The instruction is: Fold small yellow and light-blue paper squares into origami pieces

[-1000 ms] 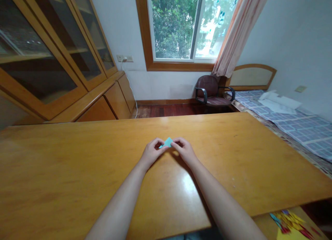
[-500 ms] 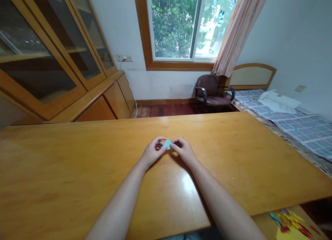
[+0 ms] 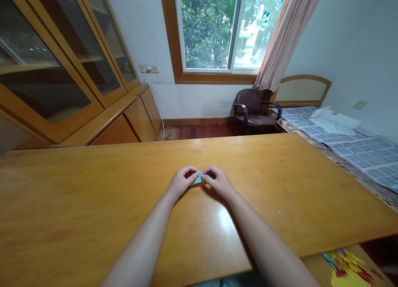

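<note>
Between my two hands is a small piece of turquoise paper (image 3: 197, 179), held just above the wooden table (image 3: 93, 204). My left hand (image 3: 183, 180) pinches its left side between thumb and fingers. The thumb and fingertips of my right hand (image 3: 217, 179) are closed on its right side, close to the left thumb. Much of the paper is covered by my fingers, so its full shape and any folds cannot be made out.
Colourful paper pieces (image 3: 348, 264) lie on a lower surface at the bottom right. Beyond the table are a brown armchair (image 3: 253, 107), a bed (image 3: 357, 150) with white sheets on it, and a window (image 3: 208, 30). A glass-door cabinet (image 3: 93, 125) lines the left.
Both hands have turned slightly and lowered a little. The turquoise paper has changed from a tilted, diamond-like outline to a lower, wider shape, with its middle more covered by my fingertips.
</note>
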Action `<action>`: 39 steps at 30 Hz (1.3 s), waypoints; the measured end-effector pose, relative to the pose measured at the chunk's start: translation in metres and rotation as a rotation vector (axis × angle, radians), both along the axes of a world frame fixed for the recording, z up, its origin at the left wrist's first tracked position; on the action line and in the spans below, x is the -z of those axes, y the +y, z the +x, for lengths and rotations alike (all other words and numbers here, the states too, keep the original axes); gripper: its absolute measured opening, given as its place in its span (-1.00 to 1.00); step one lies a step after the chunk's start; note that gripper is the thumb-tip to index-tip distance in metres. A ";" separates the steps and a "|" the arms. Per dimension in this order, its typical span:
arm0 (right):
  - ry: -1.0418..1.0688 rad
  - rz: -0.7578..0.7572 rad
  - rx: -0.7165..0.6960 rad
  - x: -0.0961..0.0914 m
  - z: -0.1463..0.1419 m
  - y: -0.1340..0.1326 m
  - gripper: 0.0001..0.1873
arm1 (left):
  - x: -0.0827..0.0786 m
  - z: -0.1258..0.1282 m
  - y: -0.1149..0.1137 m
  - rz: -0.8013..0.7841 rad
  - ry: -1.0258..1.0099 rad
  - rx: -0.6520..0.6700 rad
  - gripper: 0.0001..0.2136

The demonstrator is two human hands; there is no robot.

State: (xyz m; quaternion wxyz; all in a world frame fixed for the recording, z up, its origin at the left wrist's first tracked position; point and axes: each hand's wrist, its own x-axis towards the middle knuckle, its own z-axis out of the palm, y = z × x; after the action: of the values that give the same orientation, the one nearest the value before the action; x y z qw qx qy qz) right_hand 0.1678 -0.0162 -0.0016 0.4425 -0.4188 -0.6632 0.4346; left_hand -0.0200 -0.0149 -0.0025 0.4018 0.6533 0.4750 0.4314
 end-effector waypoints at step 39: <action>0.086 -0.061 0.039 0.001 0.000 0.001 -0.83 | -0.004 0.000 -0.001 -0.043 -0.004 0.020 -0.77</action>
State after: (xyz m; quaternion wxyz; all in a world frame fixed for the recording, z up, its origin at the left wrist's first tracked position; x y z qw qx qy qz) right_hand 0.1679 -0.0151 -0.0026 0.4663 -0.4258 -0.6217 0.4634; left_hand -0.0196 -0.0158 0.0019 0.4212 0.6484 0.4768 0.4182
